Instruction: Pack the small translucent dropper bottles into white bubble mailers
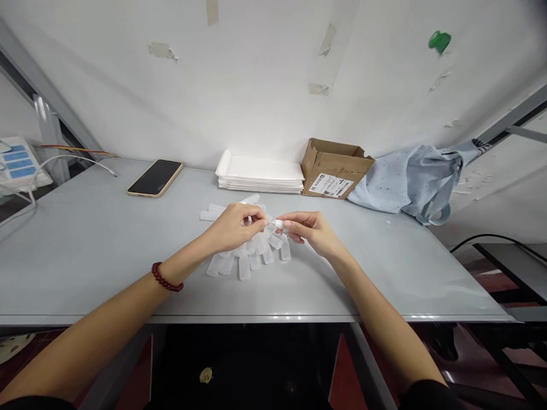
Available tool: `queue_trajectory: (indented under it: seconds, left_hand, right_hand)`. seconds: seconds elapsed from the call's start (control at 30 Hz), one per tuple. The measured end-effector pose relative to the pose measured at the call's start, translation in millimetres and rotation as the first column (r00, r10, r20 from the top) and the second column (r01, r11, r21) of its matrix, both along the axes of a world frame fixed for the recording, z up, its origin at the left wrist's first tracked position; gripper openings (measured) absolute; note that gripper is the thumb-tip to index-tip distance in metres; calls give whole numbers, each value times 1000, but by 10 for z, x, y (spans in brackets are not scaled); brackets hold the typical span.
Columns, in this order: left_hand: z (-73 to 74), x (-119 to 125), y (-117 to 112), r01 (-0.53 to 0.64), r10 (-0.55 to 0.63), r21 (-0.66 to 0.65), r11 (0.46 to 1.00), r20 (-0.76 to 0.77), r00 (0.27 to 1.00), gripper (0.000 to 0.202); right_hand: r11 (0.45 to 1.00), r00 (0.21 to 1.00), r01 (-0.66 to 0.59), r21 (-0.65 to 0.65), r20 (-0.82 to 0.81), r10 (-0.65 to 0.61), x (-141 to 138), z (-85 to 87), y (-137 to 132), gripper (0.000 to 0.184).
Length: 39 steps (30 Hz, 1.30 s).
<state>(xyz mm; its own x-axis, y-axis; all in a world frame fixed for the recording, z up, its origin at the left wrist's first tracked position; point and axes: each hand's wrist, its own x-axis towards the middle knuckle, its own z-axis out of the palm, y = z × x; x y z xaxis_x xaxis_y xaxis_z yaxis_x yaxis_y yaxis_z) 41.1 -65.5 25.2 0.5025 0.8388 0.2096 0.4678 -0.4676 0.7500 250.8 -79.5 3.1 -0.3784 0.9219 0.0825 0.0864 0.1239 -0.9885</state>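
Observation:
Between thumb and fingers of my right hand (314,229) is a small white cylindrical piece (279,224); its exact kind is too small to make out. My left hand (237,226) is pinched closed just left of that piece. A thin tip shows between the two hands, but what the left fingers grip is hidden. Under both hands lies a loose pile of translucent white plastic pieces (244,267), flat and oblong, fanned out on the grey table (106,256). My hands cover part of the pile.
A phone (154,177) lies at the back left. Along the wall sit a stack of white padded envelopes (260,172), an open cardboard box (335,173) and a light blue cloth bag (405,179). A white cable (85,158) crosses the table's left corner.

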Motion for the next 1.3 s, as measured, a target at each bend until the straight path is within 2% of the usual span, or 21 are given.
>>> queue_trajectory:
  seconds: [0.43,1.07,1.3]
  left_hand:
    - [-20,3,-10,11,-11,6,1000,0,1000,21]
    - [-29,20,-24,14,-14,-9,1000,13,1000,20]
    - [44,-36,13,1,-1,-50,999,-11,1000,20]
  right_hand:
    - [999,1000,1,-49,-25,-2,0,-3,6,29]
    - [998,999,-6,-56,-40,4,-8,-16,5,29]
    - [1000,1000,4,-3,-14,-4,-56,4,-7,31]
